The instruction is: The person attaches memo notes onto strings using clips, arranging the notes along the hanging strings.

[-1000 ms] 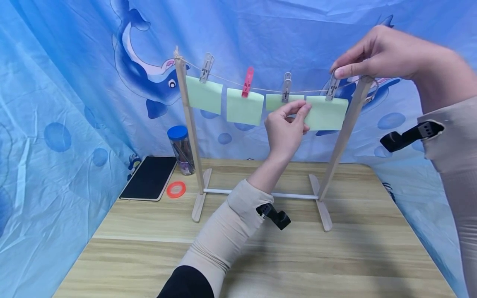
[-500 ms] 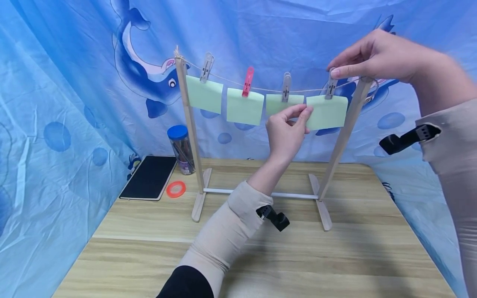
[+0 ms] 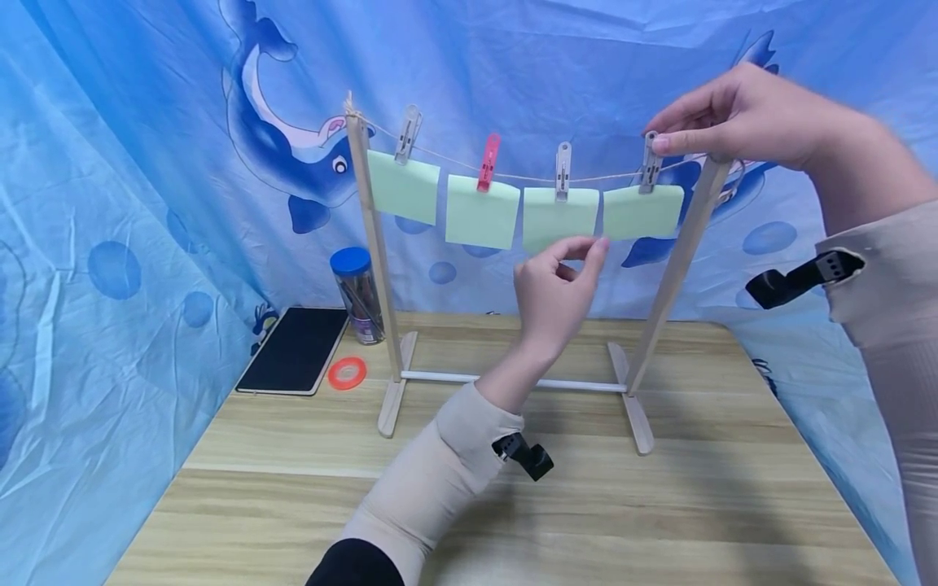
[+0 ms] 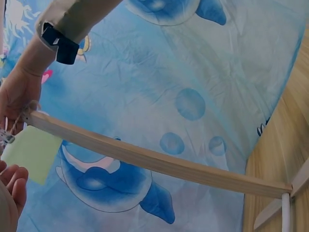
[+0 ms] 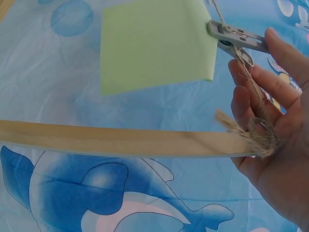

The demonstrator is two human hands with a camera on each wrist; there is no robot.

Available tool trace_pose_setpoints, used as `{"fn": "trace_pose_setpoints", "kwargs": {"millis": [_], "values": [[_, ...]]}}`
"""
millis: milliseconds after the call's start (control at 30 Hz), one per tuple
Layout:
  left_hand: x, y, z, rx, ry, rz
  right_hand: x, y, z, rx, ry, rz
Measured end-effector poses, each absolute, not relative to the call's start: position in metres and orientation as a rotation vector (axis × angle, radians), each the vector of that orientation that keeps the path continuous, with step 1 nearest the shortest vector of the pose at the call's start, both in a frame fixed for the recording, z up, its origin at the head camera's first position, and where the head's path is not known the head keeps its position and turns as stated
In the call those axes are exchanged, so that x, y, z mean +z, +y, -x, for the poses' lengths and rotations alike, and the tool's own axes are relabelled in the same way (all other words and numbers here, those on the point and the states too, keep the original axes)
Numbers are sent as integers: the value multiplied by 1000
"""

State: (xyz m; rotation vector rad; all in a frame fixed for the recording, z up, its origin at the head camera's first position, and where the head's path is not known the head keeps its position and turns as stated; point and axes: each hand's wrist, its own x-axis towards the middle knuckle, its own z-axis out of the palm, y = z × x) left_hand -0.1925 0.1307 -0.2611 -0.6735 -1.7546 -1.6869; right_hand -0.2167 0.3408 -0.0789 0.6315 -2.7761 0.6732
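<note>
A rope line [image 3: 526, 177] runs between two wooden posts [image 3: 677, 281], with several pale green paper notes [image 3: 481, 213] clipped along it. My right hand [image 3: 765, 114] pinches the handles of the grey clothespin [image 5: 236, 35] at the line's right end, thumb on one handle, a finger on the other. That clothespin sits over the top edge of the rightmost green note [image 3: 642, 215]. Just below the note's lower left corner is my left hand [image 3: 554, 295], its fingers loosely curled with nothing between them. It overlaps the lower edge of the neighbouring green note [image 3: 560, 213].
A pink clothespin [image 3: 488, 163] and other grey clothespins [image 3: 563, 171] hold the remaining notes. On the table [image 3: 293, 472], at the left, are a black notebook [image 3: 293, 352], an orange tape roll [image 3: 347, 373] and a blue-lidded jar [image 3: 357, 293]. A white rod [image 3: 440, 377] joins the stand's feet.
My left hand has let go of the rightmost note and moved down. The note's lower edge has swung away. My right hand still grips the clothespin, almost unmoved.
</note>
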Motion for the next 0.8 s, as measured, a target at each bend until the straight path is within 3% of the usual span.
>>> {"fn": "trace_pose_setpoints", "kwargs": {"millis": [567,800], "values": [[-271,108,173,-1406,-1618,952,-85,355,214,818,-2710,-479],[-291,73,173,-1268,-1705,1004,-101,358,199,944,-2263,-475]]}}
